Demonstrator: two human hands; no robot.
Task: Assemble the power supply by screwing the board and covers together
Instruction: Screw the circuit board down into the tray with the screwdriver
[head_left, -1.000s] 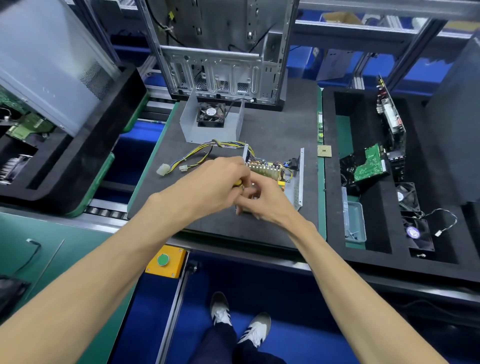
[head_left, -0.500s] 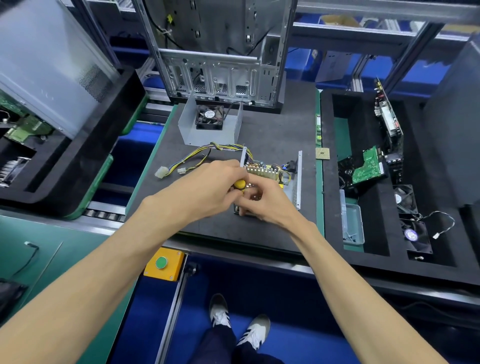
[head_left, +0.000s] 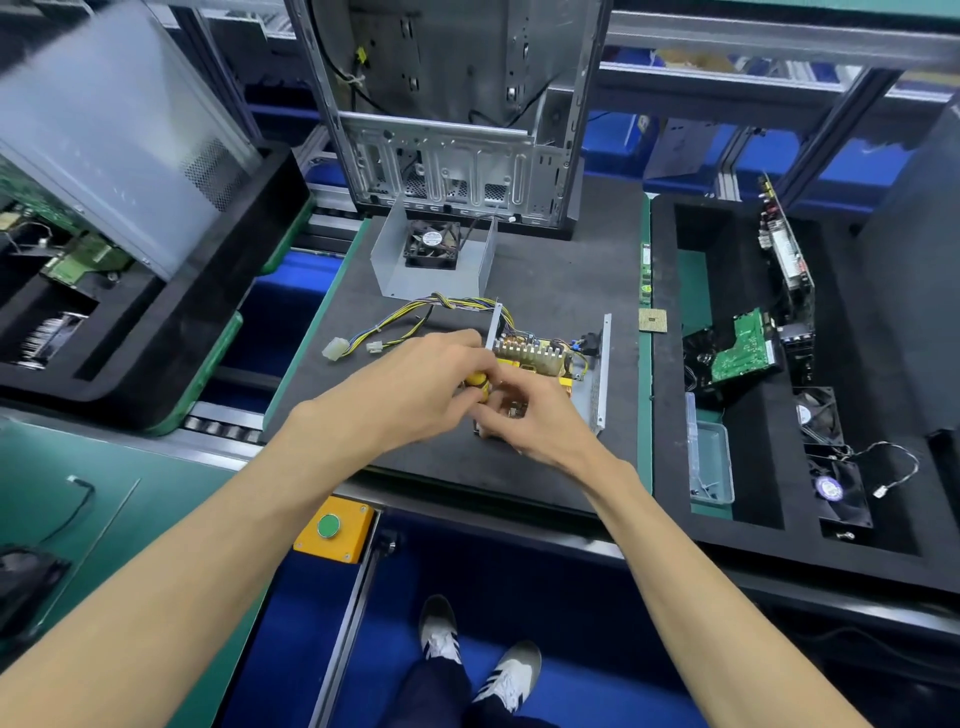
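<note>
Gripping: left hand (head_left: 415, 387) clenched round yellow screwdriver handle (head_left: 477, 384).
Right hand (head_left: 530, 418): pinching just beside that grip, what unclear.
Board (head_left: 540, 356): just beyond both.

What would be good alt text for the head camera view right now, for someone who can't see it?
Seen from above, a person's left hand grips a yellow-handled screwdriver while the right hand steadies an open power supply on a dark foam mat. Behind it stand a fan cover and a bare computer case.
</note>
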